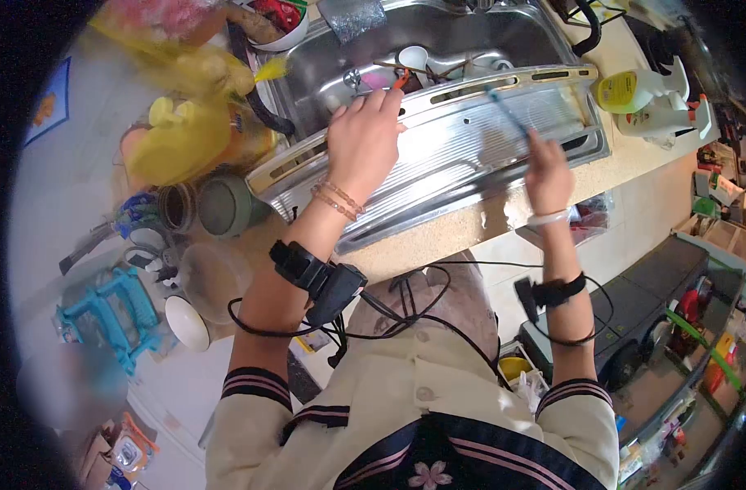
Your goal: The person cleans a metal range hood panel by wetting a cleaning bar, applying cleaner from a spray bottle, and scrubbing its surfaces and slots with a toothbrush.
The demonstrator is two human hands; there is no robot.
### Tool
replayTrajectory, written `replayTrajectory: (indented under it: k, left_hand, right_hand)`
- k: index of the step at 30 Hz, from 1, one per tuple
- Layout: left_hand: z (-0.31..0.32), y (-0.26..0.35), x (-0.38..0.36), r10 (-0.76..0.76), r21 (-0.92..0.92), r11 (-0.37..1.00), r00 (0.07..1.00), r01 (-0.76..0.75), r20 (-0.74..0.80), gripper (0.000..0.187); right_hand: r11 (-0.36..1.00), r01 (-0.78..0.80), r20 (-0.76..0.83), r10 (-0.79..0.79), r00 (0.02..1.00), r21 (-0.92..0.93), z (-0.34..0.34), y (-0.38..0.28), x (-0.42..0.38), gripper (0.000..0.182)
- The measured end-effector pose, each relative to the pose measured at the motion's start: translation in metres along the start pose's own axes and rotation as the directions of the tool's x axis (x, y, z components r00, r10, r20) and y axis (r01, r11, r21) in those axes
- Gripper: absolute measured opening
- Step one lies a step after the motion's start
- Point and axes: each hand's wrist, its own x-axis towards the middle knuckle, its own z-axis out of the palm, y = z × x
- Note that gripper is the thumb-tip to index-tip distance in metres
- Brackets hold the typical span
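A ribbed metal panel (pixel 463 131) with slots along its far edge lies tilted over the near part of the steel sink (pixel 324 49). My left hand (pixel 365 139) grips the panel's far edge with its fingers curled over it. In my right hand (pixel 549 175) is a thin bluish brush (pixel 510 113), blurred by motion, its tip near the slotted edge at the panel's right half. Behind the panel, in the sink, are a white cup (pixel 412 58) and some thin brown sticks.
Spray bottles (pixel 626 91) stand right of the sink. To the left are a yellow bag (pixel 177 143), a grey-green container (pixel 224 206), a white bowl (pixel 187 323) and a turquoise rack (pixel 116 314). Black cables (pixel 438 331) hang between my forearms.
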Motion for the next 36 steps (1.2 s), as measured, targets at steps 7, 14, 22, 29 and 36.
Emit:
replayTrajectory:
  k: [7, 14, 22, 29, 36]
  left_hand:
    - [0.003, 0.0, 0.0, -0.002, 0.002, 1.0, 1.0, 0.002, -0.005, 0.038]
    - [0.001, 0.001, 0.001, -0.031, 0.044, 0.999, 0.999, 0.03, 0.018, 0.039]
    - [0.007, 0.007, 0.003, -0.088, 0.128, 0.988, 0.995, 0.083, 0.038, 0.039]
    - [0.011, 0.011, 0.002, -0.062, 0.191, 0.979, 0.994, 0.078, -0.085, 0.039]
    - [0.014, 0.012, -0.002, -0.083, 0.145, 0.985, 0.993, 0.094, -0.084, 0.038]
  right_hand:
    - [0.957, 0.288, 0.105, -0.29, 0.951, 0.038, -0.019, 0.027, 0.051, 0.019]
    - [0.974, 0.201, 0.241, -0.221, 0.945, 0.103, -0.013, 0.072, 0.095, 0.027]
    - [0.954, 0.213, 0.429, -0.287, 0.857, 0.213, -0.019, 0.091, 0.125, 0.024]
    - [0.956, 0.269, 0.516, -0.288, 0.807, 0.112, -0.027, 0.095, 0.145, 0.021]
    - [0.875, 0.435, 0.447, -0.483, 0.753, 0.212, -0.005, 0.043, 0.13, 0.021]
